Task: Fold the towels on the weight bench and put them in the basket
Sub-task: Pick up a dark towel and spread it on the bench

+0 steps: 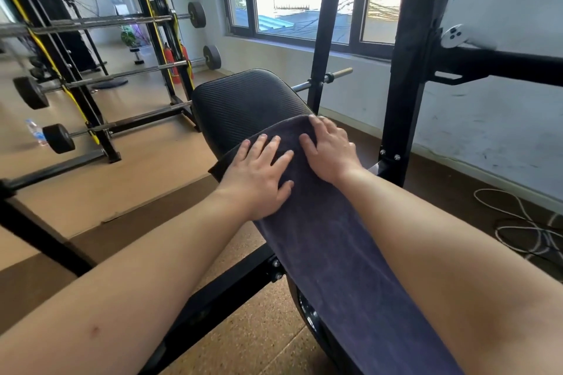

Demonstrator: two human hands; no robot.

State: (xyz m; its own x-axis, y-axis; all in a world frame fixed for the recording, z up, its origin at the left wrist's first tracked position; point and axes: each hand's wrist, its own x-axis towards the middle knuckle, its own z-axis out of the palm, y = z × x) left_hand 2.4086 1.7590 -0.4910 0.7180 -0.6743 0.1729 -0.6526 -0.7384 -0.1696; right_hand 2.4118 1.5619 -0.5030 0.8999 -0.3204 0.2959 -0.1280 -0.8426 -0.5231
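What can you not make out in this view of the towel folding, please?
- The basket: nowhere in the head view.
- The towel: its near end is cut off by the bottom edge.
- The towel's far edge: partly covered by the left hand and right hand.
- The bench: its near part is hidden under the towel.

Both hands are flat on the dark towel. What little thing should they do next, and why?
Probably pinch the far edge of the towel and fold it back toward the near end. The left hand and right hand lie flat near that edge, and the towel lies in one long strip along the bench.
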